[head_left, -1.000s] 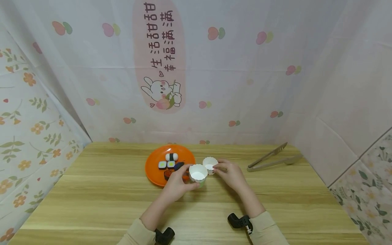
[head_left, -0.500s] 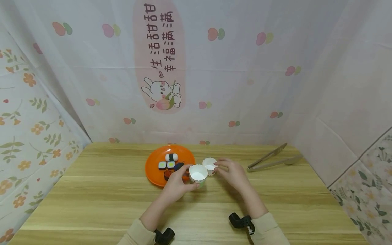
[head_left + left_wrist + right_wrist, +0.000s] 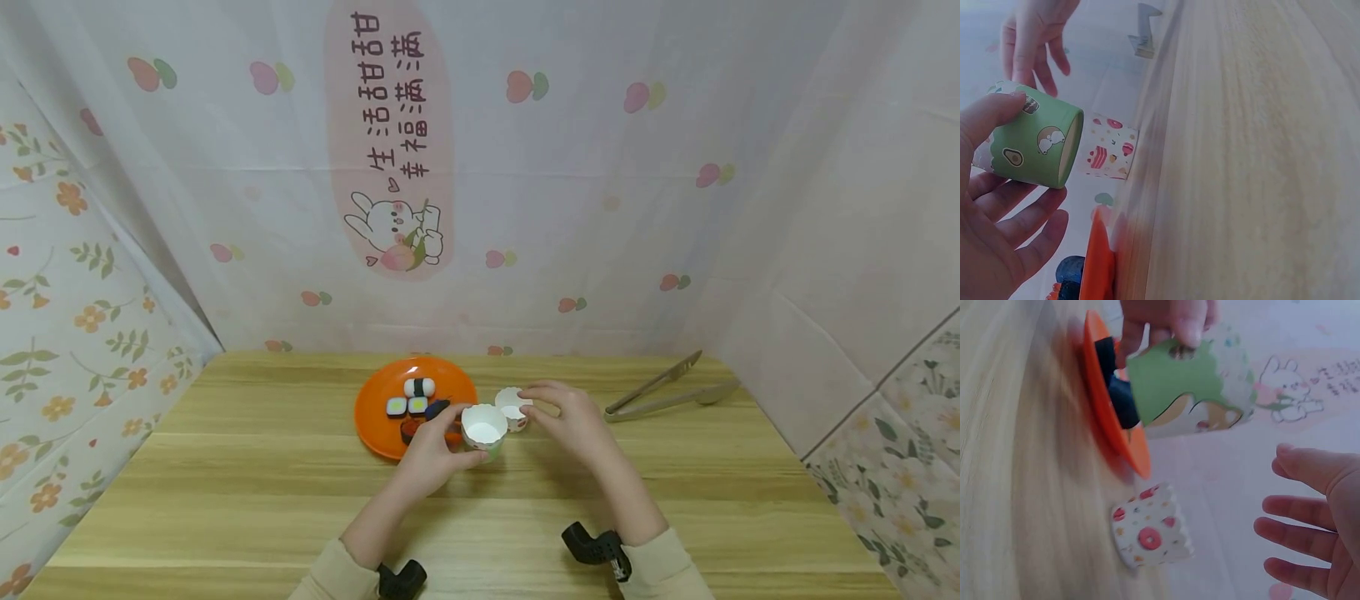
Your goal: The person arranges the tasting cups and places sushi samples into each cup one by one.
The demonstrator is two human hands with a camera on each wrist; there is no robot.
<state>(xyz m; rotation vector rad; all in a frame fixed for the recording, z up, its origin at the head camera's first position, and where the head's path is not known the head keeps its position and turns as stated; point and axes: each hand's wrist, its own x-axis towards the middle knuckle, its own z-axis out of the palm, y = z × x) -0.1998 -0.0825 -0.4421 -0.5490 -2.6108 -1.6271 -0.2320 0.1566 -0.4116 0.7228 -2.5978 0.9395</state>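
My left hand (image 3: 433, 457) grips a green paper baking cup (image 3: 1035, 140) printed with an avocado and an animal, thumb on one side and fingers on the other. This cup is held above the table, its scalloped white mouth upward in the head view. Just beyond it, a white paper cup (image 3: 1150, 528) with doughnut and cake prints stands upright on the table. My right hand (image 3: 573, 423) hovers beside that white cup, holding nothing; in the right wrist view its fingers (image 3: 1297, 534) are extended and apart from both cups.
Left of the cups lies an orange plate (image 3: 372, 417) bearing several toy sushi pieces (image 3: 418, 387), partly hidden by my left hand. Metal tongs (image 3: 660, 400) lie spread at the back right. A printed curtain (image 3: 570, 208) hangs behind the wooden table (image 3: 247, 483).
My right hand has let go of the white cup and drawn back slightly to the right, its fingers spreading. The white cup stays in place. My left hand still holds the green cup.
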